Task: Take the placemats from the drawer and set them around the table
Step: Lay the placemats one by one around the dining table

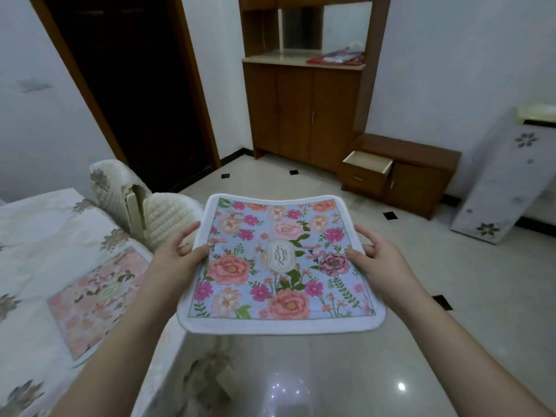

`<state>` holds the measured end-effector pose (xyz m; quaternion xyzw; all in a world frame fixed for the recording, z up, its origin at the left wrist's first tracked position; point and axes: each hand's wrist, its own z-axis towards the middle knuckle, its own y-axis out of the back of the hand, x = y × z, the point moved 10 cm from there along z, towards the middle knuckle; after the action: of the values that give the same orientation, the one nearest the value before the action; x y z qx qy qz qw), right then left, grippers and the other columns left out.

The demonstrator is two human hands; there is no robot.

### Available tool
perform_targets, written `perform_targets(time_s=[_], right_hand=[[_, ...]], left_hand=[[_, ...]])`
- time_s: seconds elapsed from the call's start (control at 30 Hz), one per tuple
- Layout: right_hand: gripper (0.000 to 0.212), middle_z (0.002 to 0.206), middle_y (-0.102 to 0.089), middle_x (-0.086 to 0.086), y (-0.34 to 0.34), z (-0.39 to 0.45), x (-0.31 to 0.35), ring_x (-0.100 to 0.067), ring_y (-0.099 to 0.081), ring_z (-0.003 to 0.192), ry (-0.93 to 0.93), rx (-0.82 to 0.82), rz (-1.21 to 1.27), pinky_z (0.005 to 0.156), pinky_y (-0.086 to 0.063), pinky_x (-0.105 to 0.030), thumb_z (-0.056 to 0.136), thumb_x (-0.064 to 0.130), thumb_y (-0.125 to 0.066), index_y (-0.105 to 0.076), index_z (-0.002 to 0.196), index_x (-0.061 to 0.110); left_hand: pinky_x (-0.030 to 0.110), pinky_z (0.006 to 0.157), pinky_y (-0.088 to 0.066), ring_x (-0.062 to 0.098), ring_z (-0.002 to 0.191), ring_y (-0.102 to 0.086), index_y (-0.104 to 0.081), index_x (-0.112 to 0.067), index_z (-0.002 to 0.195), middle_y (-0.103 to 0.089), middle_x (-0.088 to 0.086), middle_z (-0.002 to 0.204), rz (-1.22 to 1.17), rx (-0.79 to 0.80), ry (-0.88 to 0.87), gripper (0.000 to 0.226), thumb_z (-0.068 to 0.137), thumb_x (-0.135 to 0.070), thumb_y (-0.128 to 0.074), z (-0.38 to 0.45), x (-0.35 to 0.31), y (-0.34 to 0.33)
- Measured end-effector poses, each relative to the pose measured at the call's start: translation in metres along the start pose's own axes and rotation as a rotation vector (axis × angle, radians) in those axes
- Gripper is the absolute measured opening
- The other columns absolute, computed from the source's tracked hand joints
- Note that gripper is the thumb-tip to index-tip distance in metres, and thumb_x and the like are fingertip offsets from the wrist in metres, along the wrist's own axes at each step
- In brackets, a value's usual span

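The blue floral placemat (279, 263) is held flat in the air at the middle of the view, above the glossy tiled floor (346, 371) and just off the table's near corner. Its printed side faces up. It looks almost square, so no long axis can be told; its side edges run from 6 toward 12 o'clock, the far edge sagging slightly between the corners. The oval label at its centre has lettering stacked in columns that read from the holder's side.

The left hand (177, 251) pinches the mat's 9 o'clock edge, thumb on top and fingers curled beneath. The right hand (376, 254) pinches the 3 o'clock edge the same way. The two hands are apart, the mat's full width between them.

At 9 o'clock stands the table (39, 224) under a cream flowered cloth, with a pink floral placemat (96, 299) lying flat on it near the corner. A quilted cream chair (144, 206) stands against the table at 10 o'clock. At 1 o'clock a low wooden cabinet (421, 173) has its top drawer (368, 164) pulled open, beside a tall wooden sideboard (304, 106) at 12 o'clock. A white patterned panel (505, 182) leans on the wall at 2 o'clock.
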<state>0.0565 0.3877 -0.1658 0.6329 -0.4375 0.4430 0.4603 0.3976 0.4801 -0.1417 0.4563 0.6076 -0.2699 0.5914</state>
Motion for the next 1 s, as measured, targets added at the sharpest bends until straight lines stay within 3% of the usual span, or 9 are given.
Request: perform_targets(time_s=[0.2, 0.57, 0.83, 1.0], right_hand=[[0.047, 0.090, -0.078, 0.000, -0.003, 0.052, 0.037, -0.024, -0.076, 0.076, 0.020, -0.032, -0.015, 0.067, -0.061, -0.043, 0.099, 0.015, -0.058, -0.045, 0.140, 0.033], [0.044, 0.089, -0.077, 0.007, -0.009, 0.140, 0.064, -0.026, -0.076, 0.076, 0.035, -0.101, 0.015, 0.067, -0.062, -0.048, 0.098, 0.016, -0.059, -0.048, 0.137, 0.034], [0.038, 0.085, -0.077, 0.006, 0.023, 0.237, 0.079, -0.025, -0.076, 0.071, 0.075, -0.100, 0.057, 0.051, -0.060, -0.035, 0.098, 0.015, -0.058, -0.053, 0.131, 0.034], [0.047, 0.097, -0.077, 0.000, 0.033, 0.311, 0.089, -0.029, -0.076, 0.077, 0.075, -0.036, 0.097, 0.063, -0.062, -0.046, 0.098, 0.016, -0.059, -0.047, 0.140, 0.033]], left_hand=[[0.047, 0.063, -0.062, 0.032, 0.073, -0.075, -0.053, -0.037, 0.132, -0.077, 0.008, 0.090, -0.057, 0.046, 0.005, 0.043, 0.095, -0.017, -0.063, 0.066, -0.018, -0.007], [0.030, 0.043, -0.056, 0.025, 0.062, -0.074, -0.051, -0.034, 0.133, -0.076, 0.001, 0.077, -0.107, 0.098, -0.033, 0.043, 0.095, -0.016, -0.062, 0.160, -0.055, -0.029], [0.036, 0.051, -0.061, 0.030, 0.070, -0.075, -0.048, -0.033, 0.135, -0.077, 0.007, 0.086, -0.123, 0.122, -0.028, 0.046, 0.096, -0.013, -0.062, 0.247, -0.086, -0.081], [0.046, 0.062, -0.063, 0.033, 0.077, -0.075, -0.051, -0.031, 0.133, -0.078, 0.009, 0.090, -0.113, 0.053, -0.050, 0.042, 0.097, -0.012, -0.060, 0.295, -0.105, -0.105]])
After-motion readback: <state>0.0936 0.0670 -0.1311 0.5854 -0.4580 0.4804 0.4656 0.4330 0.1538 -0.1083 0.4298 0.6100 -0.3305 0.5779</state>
